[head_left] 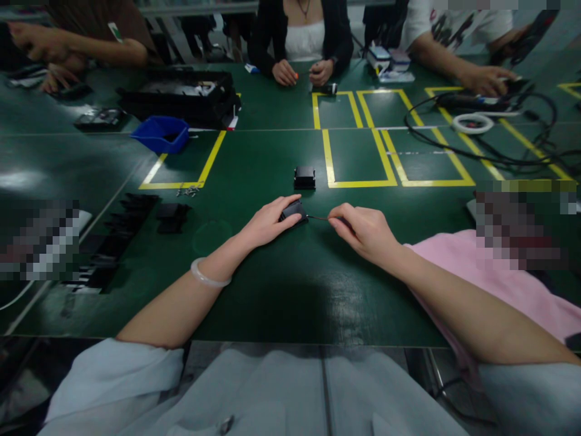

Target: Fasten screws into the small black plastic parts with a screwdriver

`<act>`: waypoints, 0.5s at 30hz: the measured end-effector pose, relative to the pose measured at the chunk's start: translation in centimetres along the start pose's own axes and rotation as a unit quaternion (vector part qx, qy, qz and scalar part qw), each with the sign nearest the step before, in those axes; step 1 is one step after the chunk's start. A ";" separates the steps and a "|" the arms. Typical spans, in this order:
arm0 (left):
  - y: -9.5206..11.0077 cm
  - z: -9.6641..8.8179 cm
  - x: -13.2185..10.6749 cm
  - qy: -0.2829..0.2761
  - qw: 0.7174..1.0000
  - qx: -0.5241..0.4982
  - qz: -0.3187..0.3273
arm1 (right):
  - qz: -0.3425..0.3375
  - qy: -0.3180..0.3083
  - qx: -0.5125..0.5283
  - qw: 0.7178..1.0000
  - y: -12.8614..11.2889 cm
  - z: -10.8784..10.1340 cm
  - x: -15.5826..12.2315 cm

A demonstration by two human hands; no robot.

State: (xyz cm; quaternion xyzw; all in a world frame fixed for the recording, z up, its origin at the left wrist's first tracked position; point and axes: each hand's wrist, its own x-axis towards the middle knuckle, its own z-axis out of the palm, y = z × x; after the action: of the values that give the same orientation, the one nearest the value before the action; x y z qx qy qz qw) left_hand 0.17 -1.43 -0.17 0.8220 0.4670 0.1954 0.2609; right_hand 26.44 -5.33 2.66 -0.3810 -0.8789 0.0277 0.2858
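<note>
My left hand (pixel 272 220) is closed on a small black plastic part (pixel 293 210), thumb and fingers on either side of it against the table. My right hand (pixel 363 229) pinches a thin dark rod-like tool (pixel 318 217). The tool's tip reaches the right edge of the held part, and its rear end is hidden in my fingers. Just beyond my hands sits a similar black plastic block (pixel 304 177). Another black part (pixel 171 217) lies to the left, beside a row of black pieces (pixel 120 233). Small screws (pixel 188 189) are scattered near a yellow tape line.
A blue bin (pixel 162 134) and a black tray (pixel 177 97) stand at the back left. Pink cloth (pixel 447 254) lies by my right forearm. Black cables (pixel 490 151) coil at the right. Several co-workers sit across the green table (pixel 272 290); one person's hands (pixel 302 73) hold something small.
</note>
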 end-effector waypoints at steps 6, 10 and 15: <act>-0.1 0.0 0.0 0.002 1.000 0.008 0.005 | -0.011 0.022 0.018 1.000 -0.2 0.1 0.0; 0.0 0.0 -0.1 0.002 1.000 0.013 0.006 | -0.004 0.015 0.014 1.000 -0.1 0.0 0.0; 0.0 0.1 0.0 0.002 1.000 0.021 0.008 | 0.008 -0.001 -0.001 1.000 0.1 0.0 0.0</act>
State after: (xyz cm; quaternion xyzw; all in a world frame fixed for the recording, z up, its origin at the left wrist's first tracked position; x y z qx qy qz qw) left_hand 0.22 -1.49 -0.29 0.8304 0.4650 0.1896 0.2412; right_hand 26.46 -5.27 2.61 -0.3882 -0.8762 0.0291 0.2840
